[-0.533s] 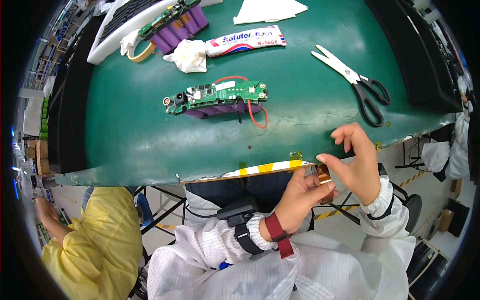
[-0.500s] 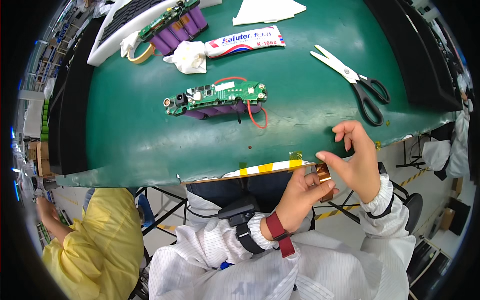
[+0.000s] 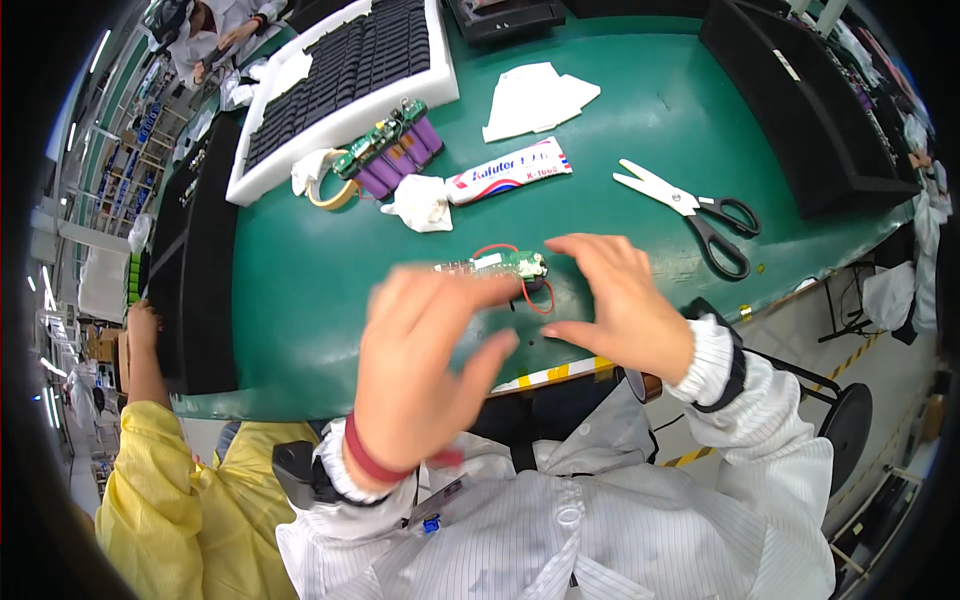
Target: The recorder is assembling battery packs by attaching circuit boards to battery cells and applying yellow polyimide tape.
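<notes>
A battery pack with a green circuit board and red wires lies on the table in front of me. My left hand, blurred by motion, covers its left part, thumb and fingers spread apart. From the other side my right hand reaches toward the pack's right end, thumb and fingers apart with nothing visible between them. Whether either hand touches the pack cannot be made out. A roll of amber tape shows at the table's front edge, below my right hand.
Black-handled scissors lie to the right. Further back are a glue tube, crumpled tissue, a second purple battery pack, masking tape, a white cloth and a foam tray of black parts. A person in yellow sits at left.
Both hands have left the amber tape roll at the table edge. My left hand has moved left and over the pack, my right hand left toward its end. The view has shifted.
</notes>
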Tool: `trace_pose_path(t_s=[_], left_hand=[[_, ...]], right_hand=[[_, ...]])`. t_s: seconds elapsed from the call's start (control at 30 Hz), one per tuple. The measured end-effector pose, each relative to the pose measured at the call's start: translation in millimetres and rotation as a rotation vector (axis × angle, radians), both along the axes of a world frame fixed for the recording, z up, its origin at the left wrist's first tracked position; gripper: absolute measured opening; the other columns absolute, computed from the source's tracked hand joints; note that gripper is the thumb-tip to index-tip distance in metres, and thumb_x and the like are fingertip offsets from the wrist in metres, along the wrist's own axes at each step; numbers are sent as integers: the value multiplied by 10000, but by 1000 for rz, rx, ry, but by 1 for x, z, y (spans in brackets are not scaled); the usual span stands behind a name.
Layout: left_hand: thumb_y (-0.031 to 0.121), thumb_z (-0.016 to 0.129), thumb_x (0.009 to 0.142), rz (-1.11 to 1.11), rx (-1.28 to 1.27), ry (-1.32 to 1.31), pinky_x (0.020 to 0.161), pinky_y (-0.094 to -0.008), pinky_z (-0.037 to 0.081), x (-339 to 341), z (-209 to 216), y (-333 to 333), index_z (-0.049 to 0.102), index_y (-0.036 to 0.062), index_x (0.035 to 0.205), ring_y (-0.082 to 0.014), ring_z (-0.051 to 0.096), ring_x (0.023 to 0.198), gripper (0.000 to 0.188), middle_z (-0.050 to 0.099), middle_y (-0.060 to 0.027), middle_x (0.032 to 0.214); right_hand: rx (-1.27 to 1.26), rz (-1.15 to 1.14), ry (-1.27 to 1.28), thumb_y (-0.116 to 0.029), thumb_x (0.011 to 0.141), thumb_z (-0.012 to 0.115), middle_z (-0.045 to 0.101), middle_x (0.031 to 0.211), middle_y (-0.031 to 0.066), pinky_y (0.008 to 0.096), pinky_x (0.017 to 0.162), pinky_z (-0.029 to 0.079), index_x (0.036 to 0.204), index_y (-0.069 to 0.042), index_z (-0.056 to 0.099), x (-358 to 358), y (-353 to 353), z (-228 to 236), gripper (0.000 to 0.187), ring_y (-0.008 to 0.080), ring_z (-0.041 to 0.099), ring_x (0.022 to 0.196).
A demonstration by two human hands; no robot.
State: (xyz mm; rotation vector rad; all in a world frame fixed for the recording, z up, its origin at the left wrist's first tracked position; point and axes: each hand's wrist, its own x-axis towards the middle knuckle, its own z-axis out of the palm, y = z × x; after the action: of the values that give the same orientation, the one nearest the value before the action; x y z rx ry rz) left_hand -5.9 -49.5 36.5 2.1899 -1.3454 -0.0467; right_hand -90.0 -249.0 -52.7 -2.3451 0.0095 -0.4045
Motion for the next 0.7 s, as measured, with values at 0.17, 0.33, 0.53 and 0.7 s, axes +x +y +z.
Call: trace_pose_path(t_s=[0.17,0.33,0.53,0.7], left_hand=[[60,772,641,74,186,-286,902,-430,368,31,-29,-38,619,96,1158,-280,620,936,540,668,-70,978],[19,761,658,42,44,-79,622,-370,479,45,-35,-33,691,75,905,-316,624,694,263,655,-88,772],[-2,820,655,216,-209,235,625,-295,482,43,-29,5,679,26,902,-203,624,701,286,646,-78,789],[-18,819,677,362,-300,389,675,-260,489,41,-33,34,666,2,958,-133,621,792,321,630,-49,867]], right_hand=[[-53,40,137,-149,750,756,604,1109,95,420,938,276,1204,-64,565,27,13,-8,500,255,497,1118],[-32,44,31,-117,758,715,649,1005,21,440,894,252,1045,-111,636,27,5,-4,298,216,538,1024],[76,125,-38,-168,755,772,636,978,-27,394,850,252,966,-149,650,22,17,30,245,189,537,977],[-10,168,-169,-239,716,819,643,904,-68,401,824,239,883,-181,693,33,55,40,217,165,536,941]])
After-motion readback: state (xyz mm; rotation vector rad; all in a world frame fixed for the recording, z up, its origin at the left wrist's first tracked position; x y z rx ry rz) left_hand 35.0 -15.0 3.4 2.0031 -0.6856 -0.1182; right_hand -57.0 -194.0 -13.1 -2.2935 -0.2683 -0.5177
